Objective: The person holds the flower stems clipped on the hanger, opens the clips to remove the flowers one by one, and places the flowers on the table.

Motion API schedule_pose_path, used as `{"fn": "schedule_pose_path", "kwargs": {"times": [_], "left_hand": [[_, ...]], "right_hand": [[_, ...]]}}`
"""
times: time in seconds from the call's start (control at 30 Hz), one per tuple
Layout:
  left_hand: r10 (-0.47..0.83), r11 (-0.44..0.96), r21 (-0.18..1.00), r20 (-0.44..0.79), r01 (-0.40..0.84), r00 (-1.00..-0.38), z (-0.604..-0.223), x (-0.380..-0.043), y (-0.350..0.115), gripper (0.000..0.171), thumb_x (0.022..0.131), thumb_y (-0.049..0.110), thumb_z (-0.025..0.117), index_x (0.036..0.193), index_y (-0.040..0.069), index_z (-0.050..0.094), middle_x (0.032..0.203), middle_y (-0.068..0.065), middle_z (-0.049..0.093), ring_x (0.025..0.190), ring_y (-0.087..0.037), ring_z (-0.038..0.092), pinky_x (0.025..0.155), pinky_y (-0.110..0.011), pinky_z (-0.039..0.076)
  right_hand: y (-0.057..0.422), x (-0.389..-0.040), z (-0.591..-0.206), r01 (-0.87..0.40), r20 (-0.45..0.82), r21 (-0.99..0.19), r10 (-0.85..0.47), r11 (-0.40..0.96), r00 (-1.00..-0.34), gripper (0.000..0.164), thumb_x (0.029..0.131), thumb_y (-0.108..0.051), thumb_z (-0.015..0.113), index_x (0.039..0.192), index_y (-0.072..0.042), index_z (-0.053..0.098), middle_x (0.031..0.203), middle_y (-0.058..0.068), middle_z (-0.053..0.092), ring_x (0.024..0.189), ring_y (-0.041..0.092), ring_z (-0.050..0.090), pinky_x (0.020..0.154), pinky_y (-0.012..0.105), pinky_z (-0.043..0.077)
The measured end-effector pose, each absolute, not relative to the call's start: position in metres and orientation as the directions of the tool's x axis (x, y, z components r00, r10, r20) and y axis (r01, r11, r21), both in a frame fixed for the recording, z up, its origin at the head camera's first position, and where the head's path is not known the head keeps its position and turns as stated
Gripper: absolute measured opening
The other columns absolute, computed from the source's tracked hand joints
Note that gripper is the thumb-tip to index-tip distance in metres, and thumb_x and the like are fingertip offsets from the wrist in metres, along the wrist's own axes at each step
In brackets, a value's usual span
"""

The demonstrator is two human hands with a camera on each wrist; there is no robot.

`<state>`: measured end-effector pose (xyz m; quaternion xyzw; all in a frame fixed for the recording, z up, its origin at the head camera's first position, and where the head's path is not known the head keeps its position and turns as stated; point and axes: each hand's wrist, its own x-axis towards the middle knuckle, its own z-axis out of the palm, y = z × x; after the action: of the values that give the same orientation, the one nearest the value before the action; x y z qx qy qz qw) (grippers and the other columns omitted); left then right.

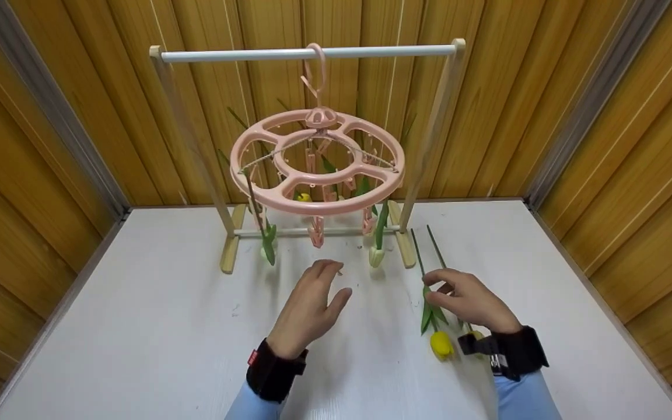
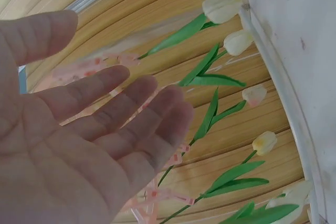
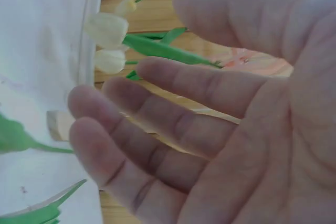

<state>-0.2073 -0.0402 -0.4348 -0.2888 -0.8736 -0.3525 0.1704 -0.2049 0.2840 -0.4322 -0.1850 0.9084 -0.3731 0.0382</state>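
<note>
My left hand [image 1: 310,306] is raised in front of a pink round clip hanger [image 1: 312,206], its fingers loosely bent around nothing. In the left wrist view its palm is bare. My right hand [image 1: 470,297] hovers above the stem of a yellow tulip [image 1: 441,345] lying on the table; the right wrist view shows no object in it. A second tulip [image 1: 473,336] lies beside the first, mostly hidden under my right hand and wrist. Several tulips hang head down from the hanger's clips, including a white tulip [image 1: 376,256] at front right and another partly behind its leaf [image 1: 269,245] at front left.
The hanger hooks over the white rail [image 1: 231,55] of a wooden stand, whose right foot [image 1: 403,239] is near the loose tulip stems. A vacant pink clip [image 1: 316,233] dangles at the hanger's front. Wood-patterned walls [image 1: 622,175] enclose the white table [image 1: 137,326].
</note>
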Motion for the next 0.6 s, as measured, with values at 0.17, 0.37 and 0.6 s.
{"fn": "schedule_pose_path", "kwargs": {"times": [0.17,0.37,0.6], "left_hand": [[0.291,0.578,0.516,0.593,0.632,-0.75,-0.428,-0.208,-0.05,0.032,0.097,0.011,0.072,0.126,-0.002,0.065,0.123,-0.016,0.065,0.116,-0.033,0.062,0.097,-0.048,0.051],[0.187,0.566,0.539,0.654,0.624,-0.733,-0.419,-0.208,-0.059,0.027,0.094,0.006,0.074,0.119,-0.002,0.069,0.119,-0.015,0.066,0.115,-0.031,0.063,0.096,-0.048,0.052],[0.052,0.532,0.575,0.71,0.622,-0.702,-0.412,-0.21,-0.07,0.018,0.094,0.0,0.069,0.111,-0.003,0.071,0.118,-0.015,0.065,0.115,-0.03,0.063,0.096,-0.05,0.052]], "right_hand": [[0.278,-0.199,-0.425,-0.352,0.135,-0.676,-0.36,0.648,-0.923,0.031,0.103,-0.02,0.064,0.128,-0.002,0.067,0.126,0.018,0.068,0.099,0.025,0.068,0.085,0.035,0.055],[0.272,-0.197,-0.419,-0.391,0.196,-0.67,-0.357,0.631,-0.913,0.026,0.103,-0.017,0.065,0.124,-0.003,0.069,0.122,0.014,0.07,0.098,0.023,0.069,0.084,0.03,0.056],[0.262,-0.197,-0.418,-0.484,0.316,-0.667,-0.373,0.567,-0.872,0.016,0.103,-0.008,0.062,0.116,-0.007,0.072,0.112,0.005,0.072,0.093,0.015,0.066,0.081,0.029,0.056]]}}
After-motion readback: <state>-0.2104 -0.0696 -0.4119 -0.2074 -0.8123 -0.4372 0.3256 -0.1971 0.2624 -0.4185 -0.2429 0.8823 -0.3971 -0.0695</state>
